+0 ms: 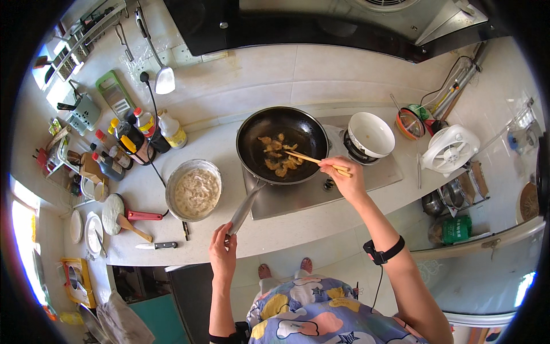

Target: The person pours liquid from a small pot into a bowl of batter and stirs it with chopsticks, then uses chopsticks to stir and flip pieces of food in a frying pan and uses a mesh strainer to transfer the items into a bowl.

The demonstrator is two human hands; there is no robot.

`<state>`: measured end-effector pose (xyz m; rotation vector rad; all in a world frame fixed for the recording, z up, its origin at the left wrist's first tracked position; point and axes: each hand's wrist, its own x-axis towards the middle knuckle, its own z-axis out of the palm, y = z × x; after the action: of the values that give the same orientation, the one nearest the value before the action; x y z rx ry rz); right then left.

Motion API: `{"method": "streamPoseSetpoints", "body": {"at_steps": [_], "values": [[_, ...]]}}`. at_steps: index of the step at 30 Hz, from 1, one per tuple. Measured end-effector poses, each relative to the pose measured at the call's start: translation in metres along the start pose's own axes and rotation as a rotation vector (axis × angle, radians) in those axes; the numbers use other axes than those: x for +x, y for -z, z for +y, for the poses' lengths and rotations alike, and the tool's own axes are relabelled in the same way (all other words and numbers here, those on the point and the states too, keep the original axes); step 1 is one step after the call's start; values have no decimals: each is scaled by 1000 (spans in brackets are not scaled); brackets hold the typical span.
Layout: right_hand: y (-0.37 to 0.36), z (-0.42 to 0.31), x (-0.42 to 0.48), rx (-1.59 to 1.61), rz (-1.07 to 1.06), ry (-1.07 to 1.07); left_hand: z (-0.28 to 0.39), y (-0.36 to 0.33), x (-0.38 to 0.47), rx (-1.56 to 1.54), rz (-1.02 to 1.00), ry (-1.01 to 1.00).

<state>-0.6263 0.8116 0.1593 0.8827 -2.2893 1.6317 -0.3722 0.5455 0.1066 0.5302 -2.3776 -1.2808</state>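
Note:
Around the grey handle of a black wok (309, 129) my left hand (223, 245) is closed. My right hand (343, 176) holds a pair of wooden chopsticks (307, 157), their tips among browned, battered pieces of food (281, 165) on the wok's bottom. The wok sits on a steel gas hob (279, 206). Left of it, a metal bowl (169, 195) holds pale, wet batter with pieces in it. A white bowl (371, 134) stands over the hob's right burner.
A kitchen knife (157, 245) lies near the counter's front edge, by a red-handled pan (144, 215). Sauce bottles (146, 122) stand back left. Right are an orange bowl (410, 124) and a white fan-like appliance (451, 148). A range hood (322, 32) overhangs the hob.

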Motion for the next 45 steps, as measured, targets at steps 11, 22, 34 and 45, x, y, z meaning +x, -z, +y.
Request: {"method": "streamPoseSetpoints", "body": {"at_steps": [11,22,34,45], "values": [[-18,3,7,-81,-74,-12,-1,2,4,-18,-42,7],[-58,20,5,-42,89,84,-1,2,4,14,-51,4],[-55,53,8,493,334,-388,3,1,2,-10,-36,26],[-8,48,-4,392,417,-417,2,-1,1,-17,-41,40]]}}
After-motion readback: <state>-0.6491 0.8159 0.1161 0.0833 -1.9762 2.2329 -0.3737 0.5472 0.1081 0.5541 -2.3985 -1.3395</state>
